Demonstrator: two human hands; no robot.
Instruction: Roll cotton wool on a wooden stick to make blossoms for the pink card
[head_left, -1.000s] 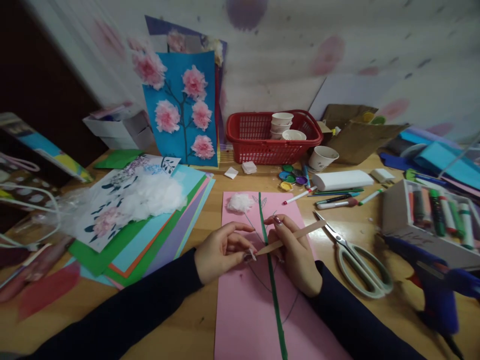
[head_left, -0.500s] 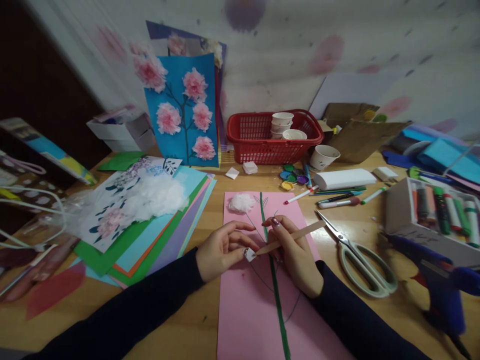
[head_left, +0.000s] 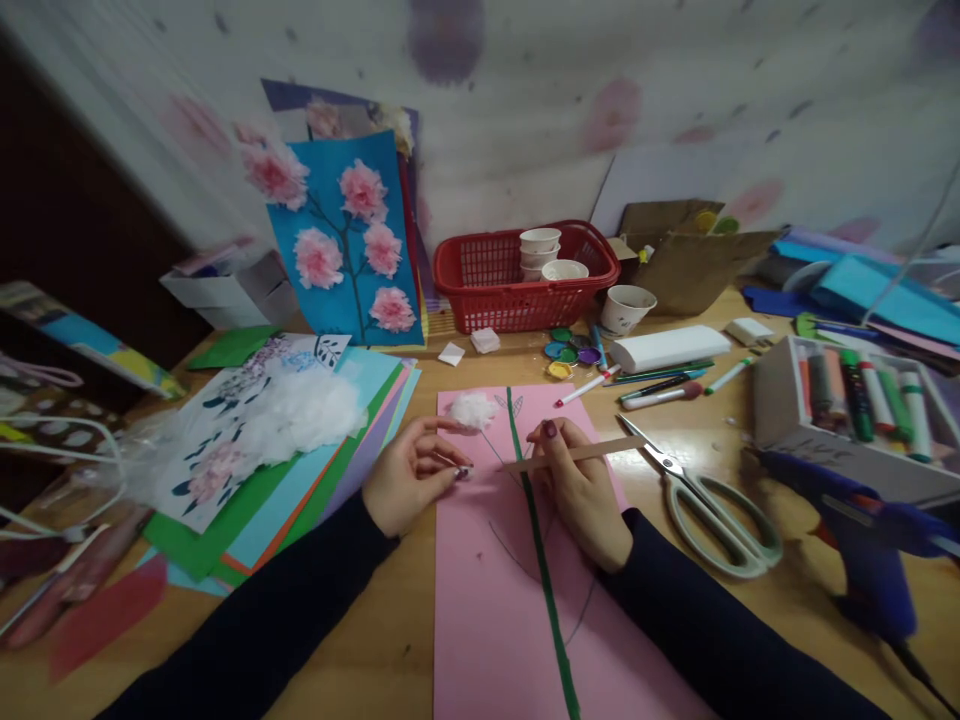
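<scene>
A flat wooden stick [head_left: 600, 451] lies in the closed fingers of my right hand [head_left: 581, 490], its left tip over the pink sheet [head_left: 472, 600]. My left hand [head_left: 416, 472] is just left of that tip, thumb and fingertips pinched together above the sheet's left edge. Something small and pale shows at the pinch, too small to make out. Down the sheet runs a thick green line [head_left: 546, 580], with thin drawn curves branching from it. One white cotton tuft [head_left: 472, 410] sits at the sheet's top left.
Scissors [head_left: 705, 500] and a blue glue gun [head_left: 862, 550] lie to the right, below a box of markers [head_left: 795, 425]. Behind are a red basket [head_left: 510, 305] and white paper squares [head_left: 485, 341]. Coloured sheets [head_left: 180, 535] and loose cotton [head_left: 300, 405] are left.
My left hand has moved left and up, away from the stick's tip, and the white square seen at its fingertips no longer shows clearly. My right hand has shifted slightly up with the stick.
</scene>
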